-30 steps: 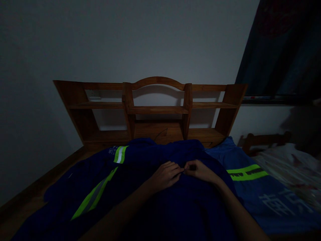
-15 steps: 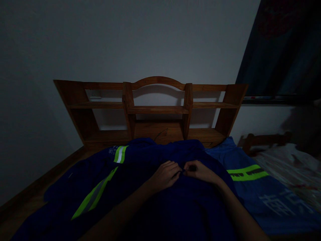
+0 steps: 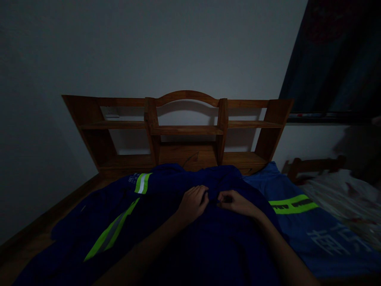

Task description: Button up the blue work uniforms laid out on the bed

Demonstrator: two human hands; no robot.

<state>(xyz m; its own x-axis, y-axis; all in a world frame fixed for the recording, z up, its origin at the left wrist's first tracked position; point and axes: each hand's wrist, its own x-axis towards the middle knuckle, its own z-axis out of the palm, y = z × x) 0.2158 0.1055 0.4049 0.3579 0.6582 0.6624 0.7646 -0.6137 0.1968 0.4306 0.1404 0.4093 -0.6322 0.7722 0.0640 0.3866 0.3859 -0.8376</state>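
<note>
A dark blue work jacket (image 3: 166,222) with yellow-green reflective bands lies spread out before me, its folds hard to make out in the dim light. My left hand (image 3: 193,203) rests on the middle of it, fingers curled towards the thumb around a bit of its cloth. Just to the right, my right hand (image 3: 236,202) pinches the same jacket between thumb and forefinger. A small gap of dark cloth separates the two sets of fingertips. Whether a button or other small fastening sits in the fingers cannot be seen.
Behind the jacket stands a wooden headboard (image 3: 187,130) with open shelves. A lighter blue garment (image 3: 297,226) with a reflective band and white lettering lies at the right. Beyond it are pale, crumpled plastic-like sheeting (image 3: 348,194) and a dark curtain (image 3: 333,67).
My left hand has drawn back a little to the left and up, away from the right fingertips. My right hand stays nearly in place, still pinching the jacket.
</note>
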